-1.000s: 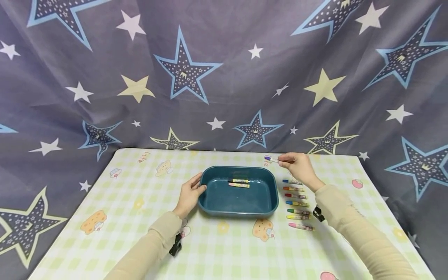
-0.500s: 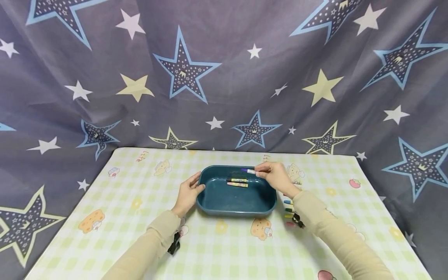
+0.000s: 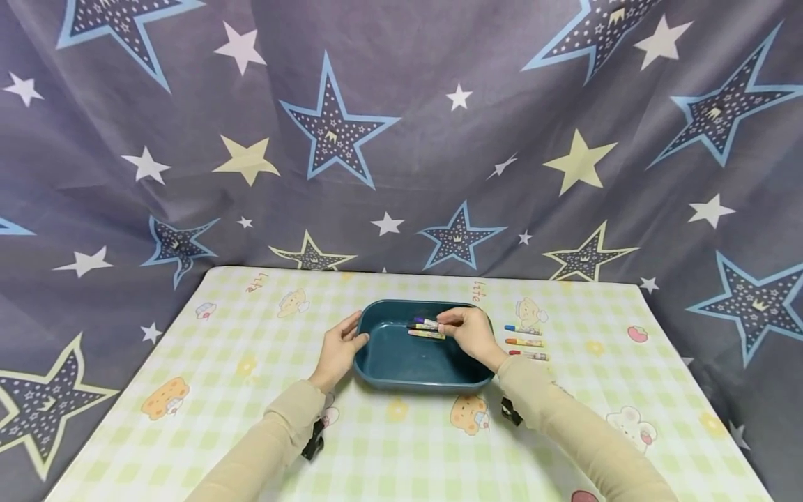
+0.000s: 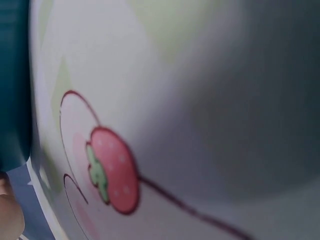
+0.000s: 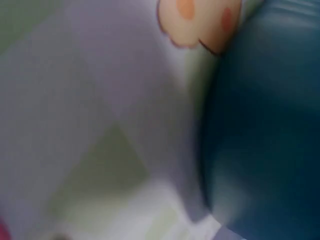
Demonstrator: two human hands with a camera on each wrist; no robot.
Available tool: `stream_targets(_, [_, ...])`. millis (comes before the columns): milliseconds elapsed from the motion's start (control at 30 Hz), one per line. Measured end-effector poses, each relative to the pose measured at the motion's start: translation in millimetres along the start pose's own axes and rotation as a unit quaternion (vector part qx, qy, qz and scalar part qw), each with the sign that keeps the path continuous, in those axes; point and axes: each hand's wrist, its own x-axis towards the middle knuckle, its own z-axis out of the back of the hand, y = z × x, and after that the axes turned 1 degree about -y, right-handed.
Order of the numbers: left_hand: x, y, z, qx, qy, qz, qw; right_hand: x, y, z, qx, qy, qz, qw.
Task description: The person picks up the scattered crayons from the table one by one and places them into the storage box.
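Note:
A dark teal plastic basin sits on the table, its edge also filling the side of the right wrist view. At its left end my left hand holds the rim, thumb on top and fingers along the outside wall. My right hand reaches inside and pinches a purple-tipped crayon by its right end. Just below that one lie a black crayon and a pale pink-tipped crayon, close together on the basin floor. Neither wrist view shows the crayons.
To the right of the basin, a blue crayon, an orange crayon and a red crayon lie in a column; the right sleeve hides the area below. A star-patterned curtain hangs behind the checked tablecloth.
My right hand has carried the purple crayon left from beyond the basin's right end and down into it, beside the other two. My left hand has stayed at the rim.

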Motion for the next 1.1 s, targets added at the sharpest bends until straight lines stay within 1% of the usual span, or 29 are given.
stream_targets(100, [-0.3, -1.8, 0.2, 0.0, -0.001, 0.002, 1.0, 2.7, -3, -6, 0.012, -0.005, -0.013, 0.9998])
stream_targets(200, [0.0, -2.6, -0.1, 0.001, -0.002, 0.002, 1.0, 3.5, -4, -8, 0.017, 0.014, -0.022, 0.9995])
stream_targets(333, [2.7, -1.3, -2.4, -0.005, 0.002, 0.002, 1.0, 3.3, -6, -8, -0.006, 0.042, -0.027, 0.9988])
stream_targets(400, [4.3, -1.0, -3.9, -0.009, 0.007, 0.003, 0.9999, 3.3, -7, -6, -0.025, 0.049, -0.03, 0.998])
stream_targets(500, [6.3, -1.3, -5.3, -0.011, 0.014, 0.002, 0.9998, 4.0, -8, -5, -0.051, 0.055, -0.024, 0.9969])
stream_targets(667, [5.5, -3.1, -3.6, -0.008, 0.008, -0.004, 0.9999, 5.3, -7, -6, -0.06, 0.069, -0.019, 0.9956])
stream_targets(900, [-1.0, 1.8, 0.8, 0.004, 0.009, 0.011, 0.9999, 1.1, -8, -15, -0.072, 0.062, -0.043, 0.9945])
stream_targets(1000, [-2.1, 2.4, 1.1, 0.004, 0.004, 0.007, 1.0, 0.6, -7, -17, -0.083, 0.058, -0.039, 0.9941])
stream_targets(1100, [-0.9, 1.8, 0.7, 0.001, 0.002, 0.001, 1.0, 2.2, -5, -16, -0.09, 0.049, -0.024, 0.9944])
